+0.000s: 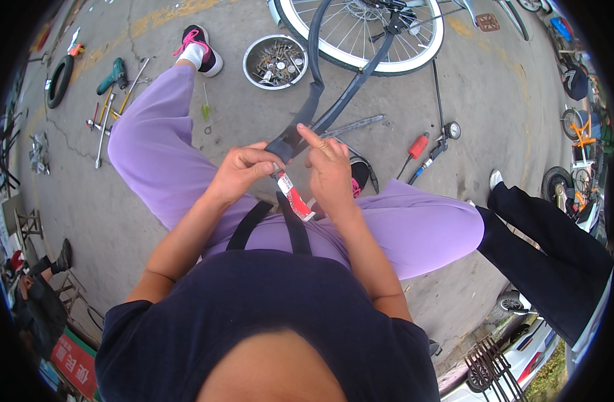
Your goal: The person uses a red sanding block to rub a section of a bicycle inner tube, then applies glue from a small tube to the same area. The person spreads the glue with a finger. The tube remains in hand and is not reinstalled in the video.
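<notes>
My left hand (249, 171) holds a small red and white tube (295, 195) by its neck and also pinches the flattened end of a black rubber inner tube (312, 103). The inner tube runs up in two strands to the bicycle wheel (372, 30), which has a white-walled tyre. My right hand (328, 166) is beside the inner tube, its index finger extended against the rubber and the other fingers curled. Whether those curled fingers hold anything cannot be told.
Before me stand a metal bowl (247, 70) of small parts, a green drill (117, 74), a lug wrench (105, 128), a red-handled tool (418, 146) and an air gauge (452, 130). A loose tyre (60, 81) lies left. A person in dark trousers (543, 261) is close on the right.
</notes>
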Available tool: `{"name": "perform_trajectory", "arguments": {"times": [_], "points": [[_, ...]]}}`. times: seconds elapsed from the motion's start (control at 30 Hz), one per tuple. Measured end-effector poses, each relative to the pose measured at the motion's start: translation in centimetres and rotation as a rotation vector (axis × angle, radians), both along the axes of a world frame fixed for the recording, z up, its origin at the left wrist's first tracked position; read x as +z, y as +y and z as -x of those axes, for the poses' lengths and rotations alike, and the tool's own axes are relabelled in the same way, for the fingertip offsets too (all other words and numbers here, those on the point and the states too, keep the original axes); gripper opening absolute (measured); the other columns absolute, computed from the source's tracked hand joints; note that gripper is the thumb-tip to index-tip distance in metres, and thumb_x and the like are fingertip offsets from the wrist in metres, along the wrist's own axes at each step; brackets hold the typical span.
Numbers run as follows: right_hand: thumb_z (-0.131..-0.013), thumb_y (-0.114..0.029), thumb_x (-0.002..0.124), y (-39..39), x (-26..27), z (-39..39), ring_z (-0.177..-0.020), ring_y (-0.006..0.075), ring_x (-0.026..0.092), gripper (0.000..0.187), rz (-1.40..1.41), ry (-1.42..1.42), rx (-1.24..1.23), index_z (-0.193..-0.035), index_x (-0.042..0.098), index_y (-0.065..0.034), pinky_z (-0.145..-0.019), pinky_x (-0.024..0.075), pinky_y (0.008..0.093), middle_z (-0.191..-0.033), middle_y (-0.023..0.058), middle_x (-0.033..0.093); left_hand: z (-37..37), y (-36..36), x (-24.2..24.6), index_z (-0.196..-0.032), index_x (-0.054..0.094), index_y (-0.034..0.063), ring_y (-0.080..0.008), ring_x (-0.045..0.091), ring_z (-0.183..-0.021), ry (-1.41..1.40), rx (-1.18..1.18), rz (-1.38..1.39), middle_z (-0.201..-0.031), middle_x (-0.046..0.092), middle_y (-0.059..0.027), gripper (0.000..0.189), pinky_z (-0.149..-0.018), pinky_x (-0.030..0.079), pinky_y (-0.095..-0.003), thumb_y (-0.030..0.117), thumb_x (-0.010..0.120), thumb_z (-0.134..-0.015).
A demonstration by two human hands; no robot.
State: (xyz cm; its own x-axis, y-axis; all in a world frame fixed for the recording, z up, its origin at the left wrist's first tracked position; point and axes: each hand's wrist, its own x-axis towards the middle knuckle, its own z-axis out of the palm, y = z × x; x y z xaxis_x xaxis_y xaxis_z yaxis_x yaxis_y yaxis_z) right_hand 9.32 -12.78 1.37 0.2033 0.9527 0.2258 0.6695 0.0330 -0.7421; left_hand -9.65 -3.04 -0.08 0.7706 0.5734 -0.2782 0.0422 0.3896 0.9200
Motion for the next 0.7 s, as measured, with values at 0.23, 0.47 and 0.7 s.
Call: {"name": "perform_trajectory", "arguments": {"times": [0.23,0.47,0.7], "points": [[-0.073,0.004,0.056,-0.7,0.6,0.0,-0.089,0.0249,0.057,0.009,-0.042,-0.046,0.087,-0.068,0.051,-0.0028,-0.08,0.037,0.0345,-0.126,0.0072,0.066,-0.1,0.2,1.2,-0.092,0.073,-0.0034,-0.0139,0.058,-0.084,0.033,-0.066,-0.094,-0.083,0.063,-0.0045,0.016,-0.076,0.046,-0.0279,0.012,0.069,-0.088],[-0.071,0.003,0.057,0.1,1.1,-0.4,-0.087,0.0236,0.057,0.01,-0.07,-0.161,0.087,-0.066,0.05,-0.0022,-0.079,0.0371,0.0345,-0.123,0.0045,0.068,-0.5,0.5,1.9,-0.092,0.073,-0.0015,-0.0167,0.053,-0.082,0.059,-0.138,-0.265,-0.079,0.061,-0.0069,0.016,-0.072,0.044,-0.0306,0.013,0.071,-0.086],[-0.07,0.004,0.057,0.2,1.0,-0.4,-0.086,0.0238,0.057,0.01,-0.061,-0.177,0.123,-0.066,0.05,-0.0023,-0.077,0.0378,0.0352,-0.122,0.0041,0.068,-0.5,0.8,2.0,-0.092,0.074,-0.0009,-0.0181,0.051,-0.08,0.081,-0.185,-0.339,-0.078,0.06,-0.0071,0.019,-0.072,0.044,-0.032,0.016,0.072,-0.084]]}}
